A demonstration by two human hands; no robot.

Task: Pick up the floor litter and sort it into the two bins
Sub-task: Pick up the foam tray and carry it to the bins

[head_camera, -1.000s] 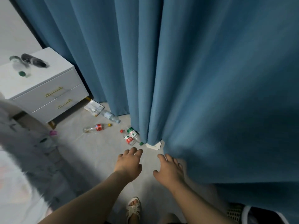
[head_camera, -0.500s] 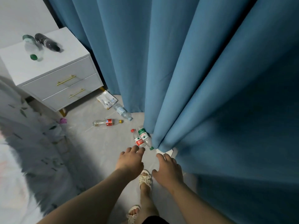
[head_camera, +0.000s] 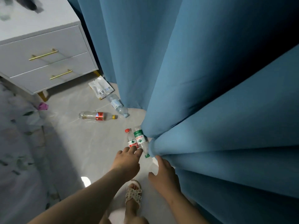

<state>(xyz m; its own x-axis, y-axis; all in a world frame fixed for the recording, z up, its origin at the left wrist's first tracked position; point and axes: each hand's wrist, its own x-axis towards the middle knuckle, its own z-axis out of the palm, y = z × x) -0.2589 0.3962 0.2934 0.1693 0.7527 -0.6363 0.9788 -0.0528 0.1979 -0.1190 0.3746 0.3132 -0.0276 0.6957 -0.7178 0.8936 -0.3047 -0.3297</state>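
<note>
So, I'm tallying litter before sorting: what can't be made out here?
Head view only:
- The two bins: out of frame.
- Green-label bottle: partly hidden by the blue curtain; more litter may lie behind it.
- Dark objects on the nightstand: blurred, cut off by the top edge.
- Pink scrap: too small to identify.

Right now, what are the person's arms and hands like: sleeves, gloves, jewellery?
The left forearm and right forearm are bare, no sleeve in view. The left hand and right hand wear no gloves; no ring, watch or bracelet shows. One foot wears a beige strappy sandal.
</note>
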